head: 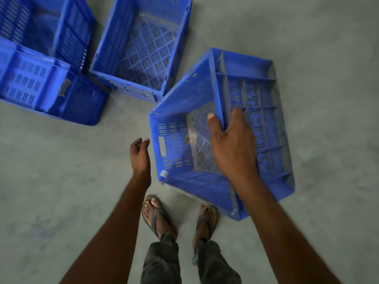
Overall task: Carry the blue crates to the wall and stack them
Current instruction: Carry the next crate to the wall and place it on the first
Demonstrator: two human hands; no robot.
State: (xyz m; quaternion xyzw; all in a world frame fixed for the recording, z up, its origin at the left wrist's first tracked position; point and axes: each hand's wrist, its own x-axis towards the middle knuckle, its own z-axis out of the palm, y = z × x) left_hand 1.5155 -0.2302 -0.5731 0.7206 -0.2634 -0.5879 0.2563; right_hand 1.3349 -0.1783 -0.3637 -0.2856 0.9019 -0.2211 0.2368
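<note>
four blue plastic crates with slotted walls and lattice bottoms sit on the floor. the nearest crate point(184, 152) is tipped up on one long side, its opening facing left, dusty along the rims. an upright empty crate point(143, 48) stands just beyond it, corners nearly touching. at far left another crate point(47, 25) stands open, with a fourth crate point(41, 87) lying in front of it.

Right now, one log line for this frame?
right hand: grips tilted crate rim | left hand: free, open | other crates: on floor
</note>
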